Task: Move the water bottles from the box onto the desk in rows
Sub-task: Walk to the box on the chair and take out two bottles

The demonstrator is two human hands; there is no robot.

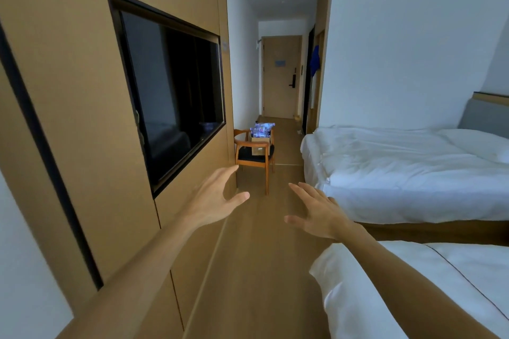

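Far down the room a cardboard box (261, 143) stands on a wooden chair (254, 155), and several water bottles with blue-purple labels (261, 129) stick out of its top. Both my arms reach forward, well short of the chair. My left hand (217, 198) is held up with fingers spread and holds nothing. My right hand (316, 212) is likewise spread and empty, a little lower and to the right. No desk shows in this view.
A wood-panelled wall with a recessed black TV (173, 85) runs along the left. Two white beds (407, 170) fill the right side. A wooden floor aisle (259, 256) runs between them toward a closed door (281, 77) at the far end.
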